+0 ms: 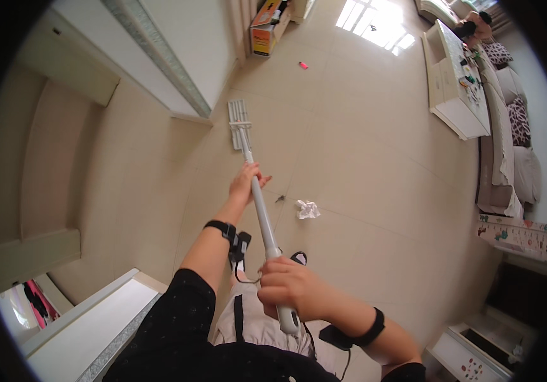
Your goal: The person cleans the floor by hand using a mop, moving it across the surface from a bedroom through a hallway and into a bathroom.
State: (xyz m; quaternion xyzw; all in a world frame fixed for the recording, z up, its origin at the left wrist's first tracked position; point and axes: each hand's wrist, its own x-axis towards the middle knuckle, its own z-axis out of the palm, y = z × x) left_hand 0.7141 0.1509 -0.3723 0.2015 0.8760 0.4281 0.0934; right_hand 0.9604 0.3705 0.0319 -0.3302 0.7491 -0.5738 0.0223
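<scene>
Mop [257,197], long and white-handled, slants across the tiled floor [375,165], its flat head lying near the foot of the white wall corner at the floor's left edge. Both hands grasp the handle: the left hand [246,181] wraps loosely around the middle of the shaft with fingers partly spread, and the right hand [286,290] is clenched around the upper end, close to the body. Each wrist wears a black band. Along the floor's right edge stands a low white cabinet [455,83]. A crumpled white paper [308,209] lies on the tiles just right of the shaft. Far off, a small pink object [303,65] rests on the floor.
</scene>
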